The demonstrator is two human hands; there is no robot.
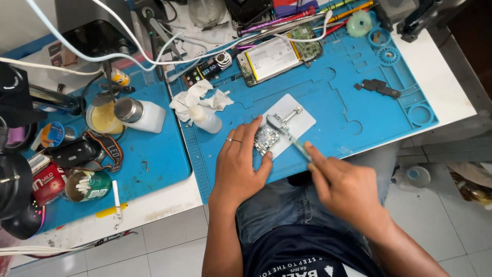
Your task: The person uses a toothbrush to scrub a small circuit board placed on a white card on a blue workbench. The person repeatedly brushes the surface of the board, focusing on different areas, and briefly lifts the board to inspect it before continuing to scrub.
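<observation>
One head view was all we had, so everything came from looking straight down at the blue mat (359, 102) on the tabletop (446, 77). Our left hand (240, 164) lay flat with fingers spread, pinning a small circuit board (266, 140) onto a white plate (300, 120); nothing clenched there, just pressing, the thumb at the board's lower edge. Our right hand (344, 187) was closed around a thin tool (288, 134), its tip over the board.

We'd guess that board was light, stiff and pretty fragile, with tiny parts on top, so holding it by the edges made more sense than touching the face. The plate looked smooth, so it could probably slide.

Hard to read: the tool was motion-blurred, and we couldn't tell whether it was a brush or a scraper, or whether the tip actually touched. The fingers hid the board's left side. An opened phone (277, 57) sat further back, well apart, and a squeeze bottle (206, 119) stood near the left hand by some crumpled tissue (197, 97).
</observation>
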